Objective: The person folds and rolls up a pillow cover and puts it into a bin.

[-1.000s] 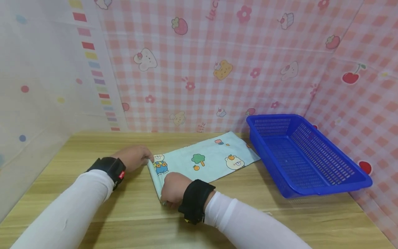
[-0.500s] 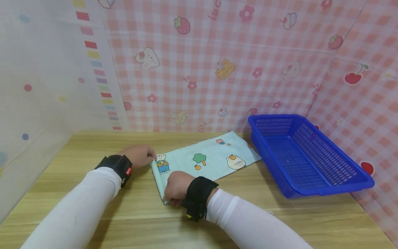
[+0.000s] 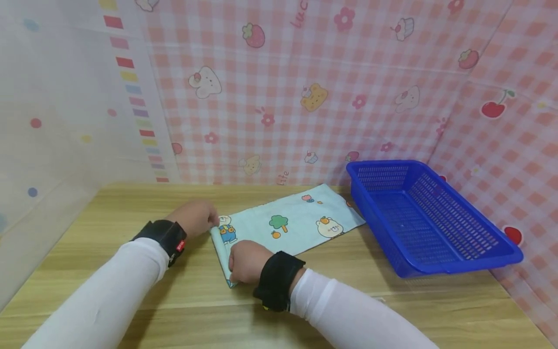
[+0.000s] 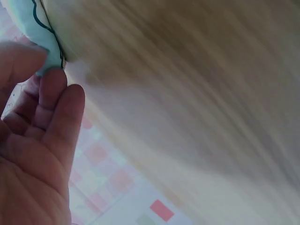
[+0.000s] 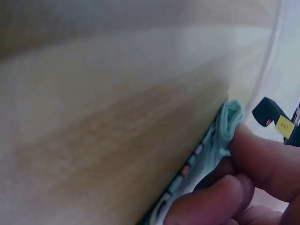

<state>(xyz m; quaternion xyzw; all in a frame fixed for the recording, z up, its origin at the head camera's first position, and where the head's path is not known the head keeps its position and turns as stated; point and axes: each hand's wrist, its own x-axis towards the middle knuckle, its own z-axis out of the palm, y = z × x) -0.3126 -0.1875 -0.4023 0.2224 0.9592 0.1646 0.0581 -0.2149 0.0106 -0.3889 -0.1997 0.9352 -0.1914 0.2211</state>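
Observation:
A light-blue cloth (image 3: 301,213) printed with bears, a tree and oranges lies as a long strip on the wooden table, slanting toward the back right. Its left end is rolled into a narrow tube (image 3: 221,257). At the tube's far end, my left hand (image 3: 194,218) pinches it; in the left wrist view the thumb and fingertips meet on the cloth (image 4: 40,26). My right hand (image 3: 249,261) grips the near end from above. The right wrist view shows the coiled end of the roll (image 5: 230,117) against the thumb and curled fingers.
A blue plastic basket (image 3: 385,240) with slotted walls stands at the right, close to the cloth's far end. Behind the table hangs a pink checked sheet (image 3: 279,97), with a white dotted one (image 3: 56,97) at the left.
Both hands and the rolled end have shifted slightly to the right along the cloth. The basket has stayed in place, and the view has swayed a little.

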